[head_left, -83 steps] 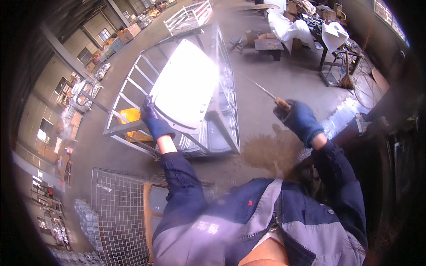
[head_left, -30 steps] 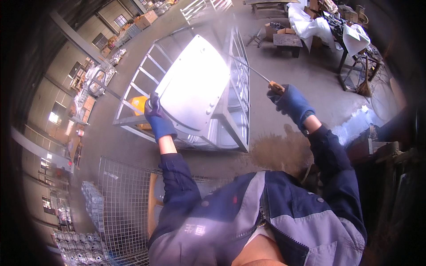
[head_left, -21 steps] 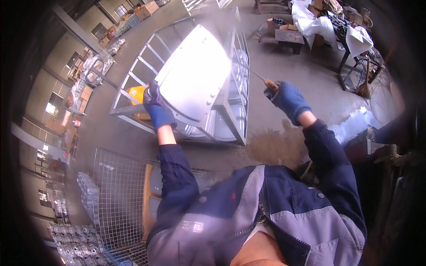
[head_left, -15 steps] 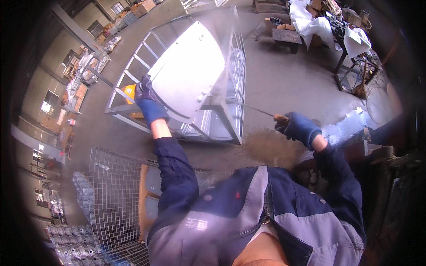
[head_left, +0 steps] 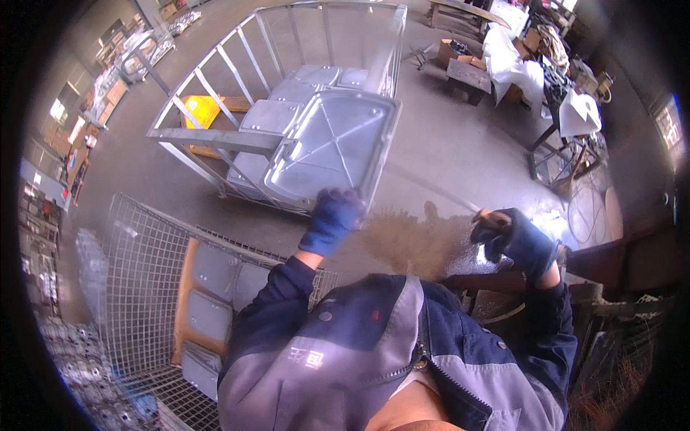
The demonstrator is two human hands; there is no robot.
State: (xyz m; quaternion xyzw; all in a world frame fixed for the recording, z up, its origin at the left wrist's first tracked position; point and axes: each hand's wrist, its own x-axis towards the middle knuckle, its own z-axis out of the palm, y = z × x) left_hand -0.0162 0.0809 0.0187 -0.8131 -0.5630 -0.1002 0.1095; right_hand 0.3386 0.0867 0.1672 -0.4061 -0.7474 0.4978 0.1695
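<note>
While my left hand (head_left: pixel 333 221) grips the metal panel (head_left: pixel 327 140) at 12 o'clock by its near edge, my right hand (head_left: pixel 519 241) at 3 clutches a skinny tool (head_left: pixel 489 215), I think; pretty blurry.

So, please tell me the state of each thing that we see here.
Left hand: gripping the panel's near edge.
Right hand: closed around the tool.
Panel: tilted, ribbed face showing.
Tool: held, shaft blurred.
Railed crate: holding grey plates.
Wire basket: holding more plates.
Jacket: zipped partway.

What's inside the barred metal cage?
Several grey panels lie inside the barred cage. The ribbed panel in the left hand hides some of the interior; whatever lies beneath the visible panels is covered.
</note>
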